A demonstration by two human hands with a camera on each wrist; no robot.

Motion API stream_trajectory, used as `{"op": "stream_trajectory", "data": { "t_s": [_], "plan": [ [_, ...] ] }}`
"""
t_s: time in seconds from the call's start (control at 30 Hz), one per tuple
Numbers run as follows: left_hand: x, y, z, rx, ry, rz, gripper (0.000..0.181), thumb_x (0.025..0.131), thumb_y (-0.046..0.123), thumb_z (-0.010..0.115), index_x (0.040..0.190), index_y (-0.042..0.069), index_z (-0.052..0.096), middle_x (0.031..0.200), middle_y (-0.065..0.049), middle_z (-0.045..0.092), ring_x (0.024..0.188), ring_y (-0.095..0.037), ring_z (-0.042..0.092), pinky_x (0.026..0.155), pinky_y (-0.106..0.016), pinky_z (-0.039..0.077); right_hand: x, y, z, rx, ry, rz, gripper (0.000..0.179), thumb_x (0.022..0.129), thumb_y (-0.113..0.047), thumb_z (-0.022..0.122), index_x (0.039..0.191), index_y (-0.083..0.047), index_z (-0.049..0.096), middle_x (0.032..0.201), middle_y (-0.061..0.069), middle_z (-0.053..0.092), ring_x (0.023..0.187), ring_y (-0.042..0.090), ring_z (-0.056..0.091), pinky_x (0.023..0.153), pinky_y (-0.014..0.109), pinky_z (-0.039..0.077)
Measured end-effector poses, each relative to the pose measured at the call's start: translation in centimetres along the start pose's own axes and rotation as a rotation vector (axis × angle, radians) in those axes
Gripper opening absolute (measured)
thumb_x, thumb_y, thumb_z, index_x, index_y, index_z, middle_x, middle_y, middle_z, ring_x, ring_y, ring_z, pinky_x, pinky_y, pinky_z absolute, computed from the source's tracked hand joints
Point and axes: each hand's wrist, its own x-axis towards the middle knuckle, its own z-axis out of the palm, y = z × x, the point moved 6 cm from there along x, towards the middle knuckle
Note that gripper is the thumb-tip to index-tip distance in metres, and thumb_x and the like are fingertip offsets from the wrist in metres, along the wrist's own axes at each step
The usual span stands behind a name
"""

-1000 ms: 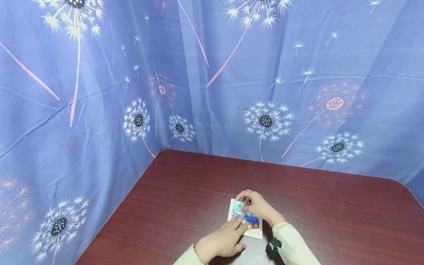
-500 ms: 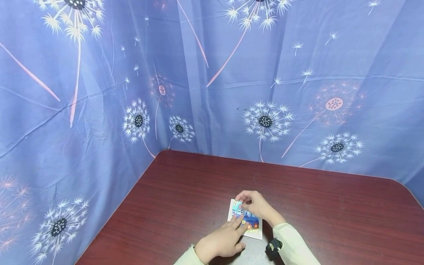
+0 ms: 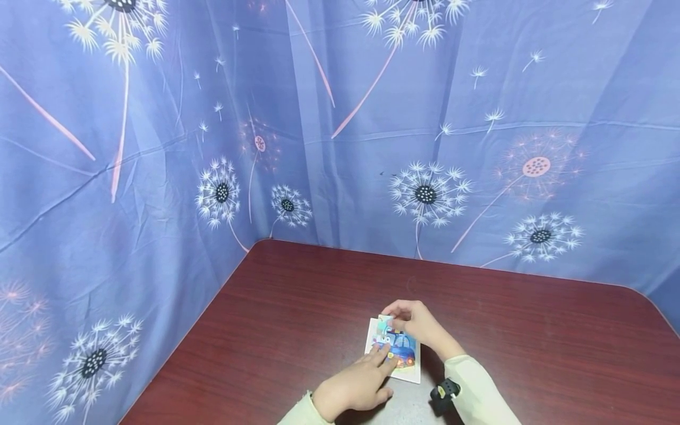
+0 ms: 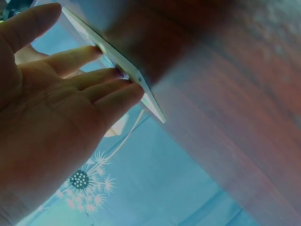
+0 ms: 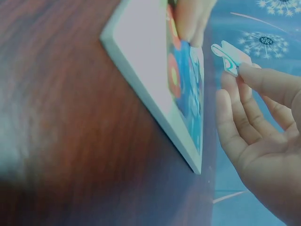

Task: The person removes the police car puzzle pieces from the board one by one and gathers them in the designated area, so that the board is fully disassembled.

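A small jigsaw puzzle with a blue cartoon car and a white border lies flat on the table. The fingers of my left hand rest on its lower left part, extended and spread; the left wrist view shows the fingertips against the puzzle board. Above the puzzle's far edge, my right hand pinches a puzzle piece between thumb and fingers. In the right wrist view this knobbed, pale piece with a turquoise line is raised off the board. My hands hide parts of the picture.
The dark red wooden table extends around the puzzle on all sides. Blue curtains with dandelion prints hang behind and to the left of it. A black device sits at my right wrist.
My right hand has lifted a puzzle piece from the upper part of the puzzle and shifted slightly up and right. My left hand has stayed in place.
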Motion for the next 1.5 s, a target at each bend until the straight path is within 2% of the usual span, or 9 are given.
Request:
{"op": "stream_trajectory", "data": {
  "t_s": [0.13,0.37,0.43,0.6,0.7,0.87,1.23,1.5],
  "plan": [
    [0.0,0.0,0.0,0.021,0.018,0.011,0.055,0.094,0.033,0.058,0.143,0.011,0.046,0.152,-0.014,0.035,0.138,-0.031,0.035,0.109,-0.035,0.035,-0.1,0.4,-0.7,-0.005,0.023,-0.003,0.015,0.086,0.01,0.061,0.101,0.01,0.066,0.087,0.023,0.065,0.078,0.032,0.064,0.067,0.026,0.054],
    [0.1,-0.1,0.2,-0.013,-0.001,-0.001,0.055,0.095,0.033,0.058,0.144,0.012,0.045,0.153,-0.014,0.033,0.139,-0.03,0.033,0.11,-0.036,0.034,0.2,4.4,-2.0,-0.016,0.068,0.026,0.016,0.088,0.003,0.064,0.104,0.004,0.068,0.088,0.014,0.067,0.076,0.016,0.062,0.066,0.023,0.053],
    [0.1,-0.1,0.2,-0.025,-0.004,-0.006,0.056,0.095,0.033,0.058,0.145,0.012,0.044,0.153,-0.013,0.033,0.14,-0.03,0.032,0.11,-0.037,0.034,0.1,5.0,-2.5,-0.011,0.081,0.035,0.017,0.088,0.001,0.065,0.104,0.002,0.069,0.089,0.013,0.068,0.075,0.013,0.062,0.065,0.024,0.054],
    [0.1,-0.1,0.2,-0.027,0.002,-0.006,0.056,0.095,0.032,0.058,0.145,0.011,0.044,0.153,-0.014,0.033,0.14,-0.031,0.032,0.11,-0.036,0.034,-0.5,5.5,-3.8,-0.013,0.102,0.042,0.018,0.087,0.002,0.065,0.104,0.0,0.069,0.091,0.014,0.069,0.074,0.015,0.063,0.06,0.032,0.055],
    [0.0,-0.1,0.2,-0.021,0.006,-0.005,0.056,0.095,0.032,0.058,0.144,0.011,0.045,0.153,-0.014,0.033,0.139,-0.031,0.033,0.11,-0.036,0.034,-1.0,5.8,-4.5,-0.002,0.106,0.051,0.019,0.087,0.002,0.064,0.105,0.001,0.068,0.09,0.015,0.068,0.069,0.021,0.064,0.057,0.036,0.055],
    [0.0,-0.1,0.2,-0.018,0.006,-0.001,0.056,0.095,0.032,0.058,0.144,0.011,0.045,0.152,-0.015,0.034,0.139,-0.031,0.033,0.11,-0.036,0.034,-1.8,6.4,-5.4,0.014,0.116,0.081,0.021,0.088,0.002,0.063,0.108,0.003,0.067,0.089,0.016,0.067,0.065,0.027,0.063,0.053,0.037,0.054],
    [0.0,0.0,0.2,-0.024,-0.003,0.003,0.054,0.095,0.032,0.057,0.144,0.011,0.045,0.153,-0.015,0.032,0.14,-0.031,0.032,0.11,-0.037,0.034,-3.4,7.8,-7.1,-0.003,0.149,0.144,0.021,0.087,0.003,0.064,0.107,0.004,0.066,0.087,0.015,0.066,0.065,0.022,0.063,0.052,0.034,0.053],
    [0.0,0.0,0.3,-0.03,-0.01,-0.002,0.054,0.095,0.032,0.057,0.144,0.012,0.045,0.153,-0.015,0.032,0.14,-0.032,0.032,0.109,-0.038,0.035,-4.3,8.7,-7.2,0.014,0.116,0.186,0.019,0.087,0.002,0.064,0.106,0.006,0.066,0.087,0.015,0.064,0.063,0.02,0.058,0.049,0.032,0.051]
  ]
}}
